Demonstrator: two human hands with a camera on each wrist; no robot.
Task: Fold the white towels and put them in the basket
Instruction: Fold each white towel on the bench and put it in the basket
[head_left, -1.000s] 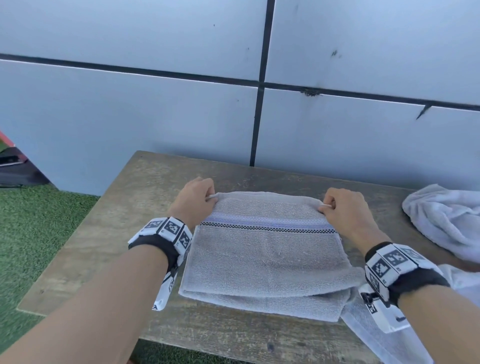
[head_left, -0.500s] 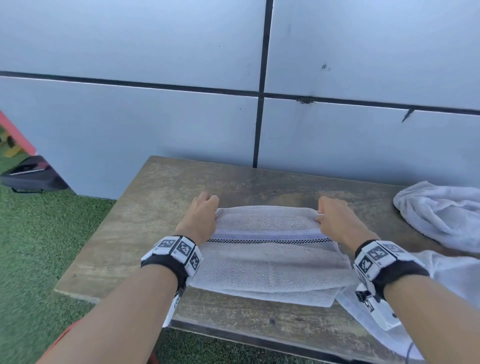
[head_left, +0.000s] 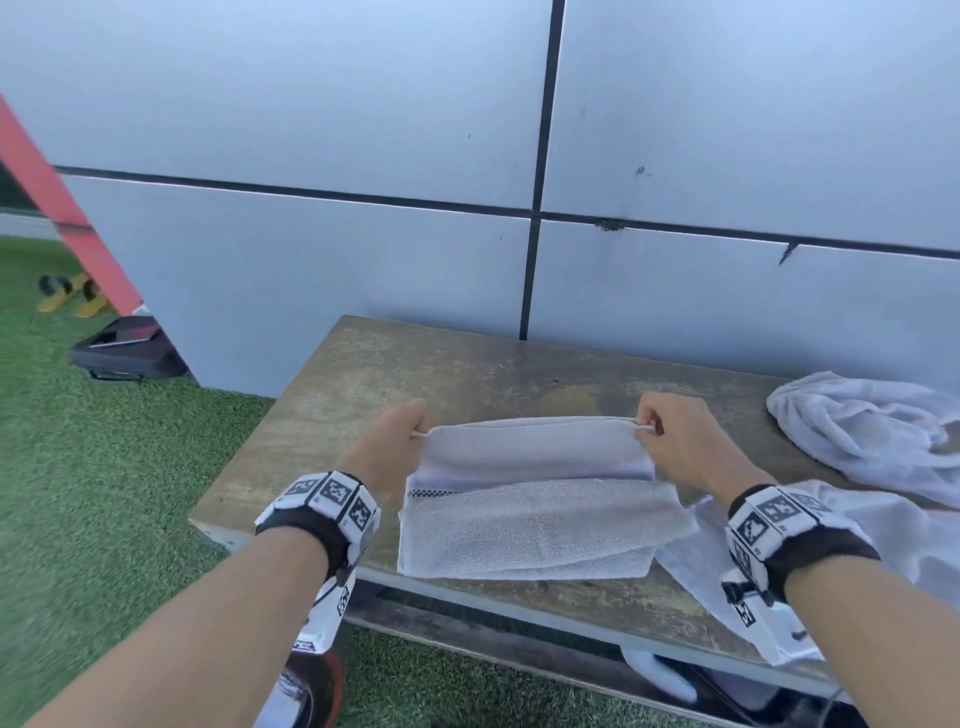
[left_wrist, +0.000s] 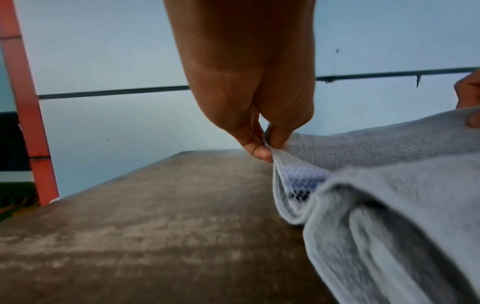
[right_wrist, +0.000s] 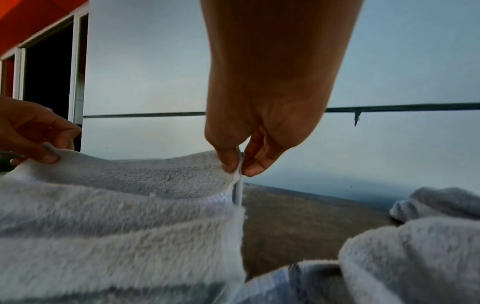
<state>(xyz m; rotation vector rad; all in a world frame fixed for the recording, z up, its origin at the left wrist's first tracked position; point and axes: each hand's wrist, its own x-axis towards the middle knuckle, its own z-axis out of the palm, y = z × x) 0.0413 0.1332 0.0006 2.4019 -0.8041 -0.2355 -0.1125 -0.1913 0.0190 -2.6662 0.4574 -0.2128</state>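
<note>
Wooden table (head_left: 467, 374) against a grey panelled wall (head_left: 311, 130), artificial grass to its left. No basket in any view; you will have to find it before the last step.

Towels, counted: three. One half-folded white towel (head_left: 535, 525) at the table's near edge, straight in front of you. One crumpled towel (head_left: 872, 431) at the far right of the table, well apart from the first. One flat towel (head_left: 924, 540) under your right wrist, its corner hanging over the table's front edge and just beside the one you are folding.

Hands, two, both busy. Your left hand (head_left: 395, 441) pinches the far-left corner of the half-folded towel between thumb and fingertips; your right hand (head_left: 680, 441) pinches the far-right corner the same way. Narrow grips, both holding cloth. The far edge is lifted off the table and stretched between them.

The step in hand looks like bringing that far edge over toward you:
- Keep the edge taut so the middle does not sag.
- Move both corners level and together.
- Lay them onto the near corners, hems matched, checkered band tucked inside.
- Mind the near edge; it sits close to the table's lip and could slide off.
</note>
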